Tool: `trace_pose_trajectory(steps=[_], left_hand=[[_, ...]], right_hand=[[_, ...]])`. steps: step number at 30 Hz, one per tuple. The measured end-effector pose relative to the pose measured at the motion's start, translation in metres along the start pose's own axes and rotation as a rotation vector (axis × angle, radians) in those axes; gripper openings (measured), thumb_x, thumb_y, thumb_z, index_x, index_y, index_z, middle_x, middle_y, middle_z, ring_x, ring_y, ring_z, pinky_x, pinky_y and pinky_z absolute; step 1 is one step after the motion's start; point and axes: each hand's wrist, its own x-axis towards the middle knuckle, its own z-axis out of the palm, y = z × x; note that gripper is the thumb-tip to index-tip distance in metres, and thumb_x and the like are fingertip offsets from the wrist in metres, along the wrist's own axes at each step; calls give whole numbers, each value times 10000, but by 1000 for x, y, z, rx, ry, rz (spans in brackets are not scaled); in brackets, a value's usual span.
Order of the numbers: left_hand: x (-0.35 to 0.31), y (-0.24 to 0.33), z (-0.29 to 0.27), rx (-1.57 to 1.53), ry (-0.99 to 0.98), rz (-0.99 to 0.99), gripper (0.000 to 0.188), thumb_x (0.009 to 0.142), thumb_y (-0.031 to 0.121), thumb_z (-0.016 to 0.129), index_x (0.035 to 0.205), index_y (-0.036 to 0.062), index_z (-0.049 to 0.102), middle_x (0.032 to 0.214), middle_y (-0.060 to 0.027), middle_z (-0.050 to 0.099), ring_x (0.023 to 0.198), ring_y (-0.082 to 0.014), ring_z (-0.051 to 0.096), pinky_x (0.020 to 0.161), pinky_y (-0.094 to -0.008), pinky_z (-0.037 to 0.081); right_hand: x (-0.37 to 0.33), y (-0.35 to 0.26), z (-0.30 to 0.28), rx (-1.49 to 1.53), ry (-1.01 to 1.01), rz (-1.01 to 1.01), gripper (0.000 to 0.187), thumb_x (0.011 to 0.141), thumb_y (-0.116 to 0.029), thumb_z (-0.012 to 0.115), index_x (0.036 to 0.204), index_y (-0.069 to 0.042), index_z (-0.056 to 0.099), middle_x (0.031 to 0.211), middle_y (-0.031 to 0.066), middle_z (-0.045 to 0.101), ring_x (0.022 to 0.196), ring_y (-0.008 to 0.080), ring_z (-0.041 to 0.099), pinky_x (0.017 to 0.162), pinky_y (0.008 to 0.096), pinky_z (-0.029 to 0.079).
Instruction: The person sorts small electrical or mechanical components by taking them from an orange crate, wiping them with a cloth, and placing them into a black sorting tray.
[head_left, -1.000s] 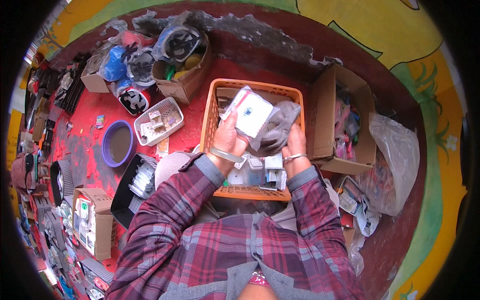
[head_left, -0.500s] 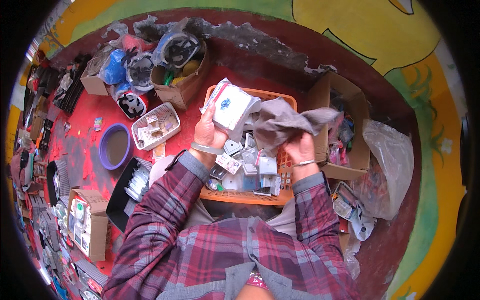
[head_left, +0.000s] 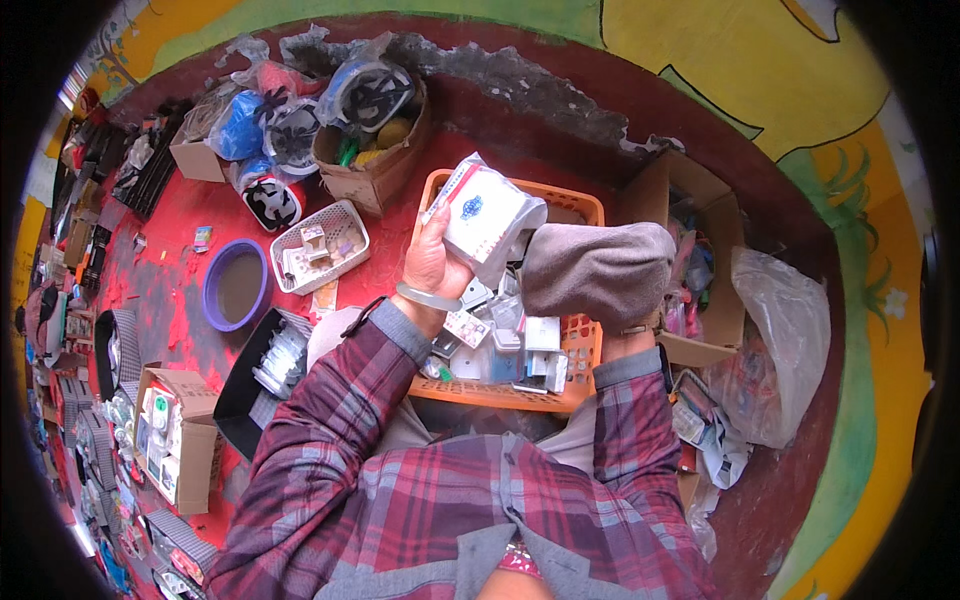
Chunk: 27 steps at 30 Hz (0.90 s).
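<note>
Both hands are full above the orange basket (head_left: 590,350) rim: left hand (head_left: 432,262) grips a white packet (head_left: 487,217), right hand (head_left: 640,318) (hidden) under a grey cloth (head_left: 597,272).

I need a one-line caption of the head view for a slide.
Left hand holds a white packet and right hand, covered by a grey cloth, wipes it above an orange basket of small parts.

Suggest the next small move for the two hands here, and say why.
Probably bring the cloth onto the packet and wipe its face. The left hand holds the white plastic-wrapped packet up over the orange basket, and the right hand, hidden under the grey cloth, is right beside it, at or near its edge.
</note>
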Motion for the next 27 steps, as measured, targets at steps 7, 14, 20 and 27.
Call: trace_pose_trajectory(steps=[7,14,20,27], left_hand=[[-8,-5,9,-15,-84,13,420,885,215,477,1251,25,394,1227,-133,479,1160,-290,438,999,-446,322],[-14,-34,11,215,-128,30,470,875,311,516,1248,43,416,1189,-86,506,1111,-213,468,976,-358,343],[-22,-58,4,462,-189,79,478,900,224,482,1325,70,326,1260,-48,436,1138,-143,418,985,-309,307],[-21,-38,17,241,-166,-398,478,851,289,550,1234,46,400,1133,-80,528,994,-159,545,847,-344,453]], right_hand=[[44,-111,-30,-334,-15,-351,374,712,-249,629,1047,-96,563,994,82,562,936,224,541,785,330,433],[26,-135,-35,1477,15,371,454,741,-378,635,1104,-129,522,1060,73,552,997,208,523,840,346,438],[17,-104,17,1918,385,625,394,834,-358,574,1102,-80,496,1084,44,545,999,198,522,888,357,432],[12,-34,34,1155,328,415,252,883,-169,504,1095,-33,503,1013,47,548,910,165,543,814,286,456]])
